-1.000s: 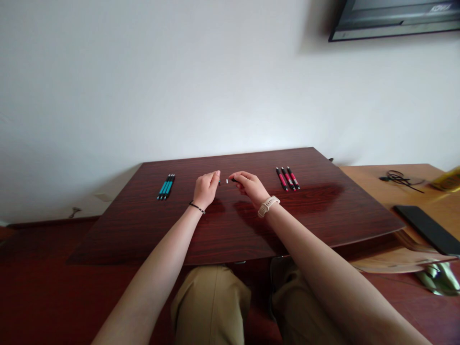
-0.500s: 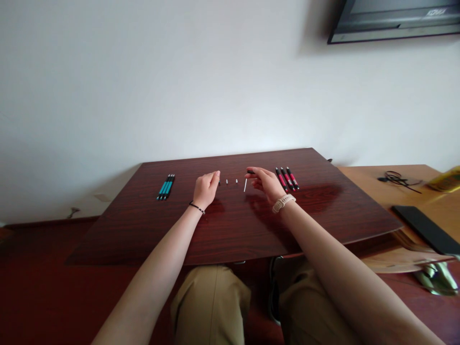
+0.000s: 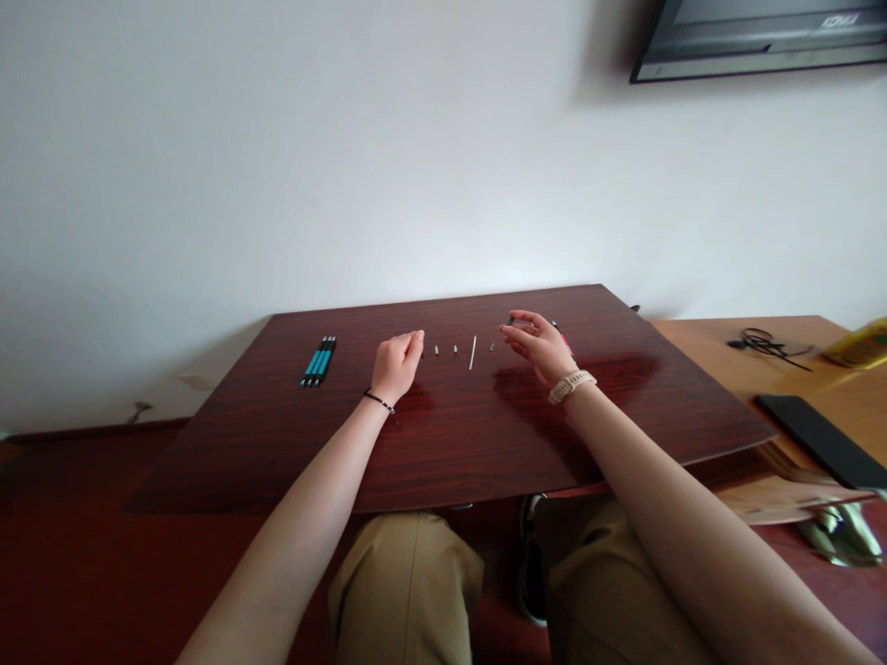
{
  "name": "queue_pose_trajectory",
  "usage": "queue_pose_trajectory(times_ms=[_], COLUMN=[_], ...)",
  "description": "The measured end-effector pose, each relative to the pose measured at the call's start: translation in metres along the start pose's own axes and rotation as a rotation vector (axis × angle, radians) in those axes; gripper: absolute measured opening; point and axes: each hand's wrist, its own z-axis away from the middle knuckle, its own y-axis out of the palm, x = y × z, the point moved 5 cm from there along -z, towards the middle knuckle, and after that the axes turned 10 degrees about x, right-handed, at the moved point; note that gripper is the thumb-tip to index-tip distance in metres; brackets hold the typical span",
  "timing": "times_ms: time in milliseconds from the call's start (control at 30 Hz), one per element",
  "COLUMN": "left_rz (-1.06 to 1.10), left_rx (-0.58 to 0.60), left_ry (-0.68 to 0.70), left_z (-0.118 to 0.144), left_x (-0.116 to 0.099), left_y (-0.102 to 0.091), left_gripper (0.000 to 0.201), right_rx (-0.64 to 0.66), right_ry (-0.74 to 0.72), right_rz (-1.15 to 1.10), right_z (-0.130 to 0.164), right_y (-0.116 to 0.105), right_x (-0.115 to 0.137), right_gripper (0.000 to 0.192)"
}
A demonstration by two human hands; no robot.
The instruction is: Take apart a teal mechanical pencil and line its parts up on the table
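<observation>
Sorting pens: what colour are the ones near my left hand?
Teal pens with black ends, head view.

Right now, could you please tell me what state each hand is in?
Left hand: curled closed on the table; what it holds cannot be told.
Right hand: fingers pinched on a small dark piece.

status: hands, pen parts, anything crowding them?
Left hand curled on table, fingers on a small dark piece. Right hand raised, pinching a dark part. Small parts lie in a row between the hands. Teal pens off left, clear.
</observation>
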Motion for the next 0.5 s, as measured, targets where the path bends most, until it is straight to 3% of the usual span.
queue_pose_trajectory(times_ms=[200, 500], left_rz=[-0.004, -0.01], left_rx=[-0.008, 0.004], left_ry=[0.013, 0.008], left_z=[0.0, -0.001], left_x=[0.001, 0.003], left_y=[0.0, 0.002], left_gripper=[0.049, 0.048], right_rx=[0.041, 0.12], right_ry=[-0.028, -0.093], right_rz=[0.044, 0.252], right_z=[-0.005, -0.012], right_y=[-0.016, -0.01], right_x=[-0.006, -0.01], right_gripper=[0.07, 0.072])
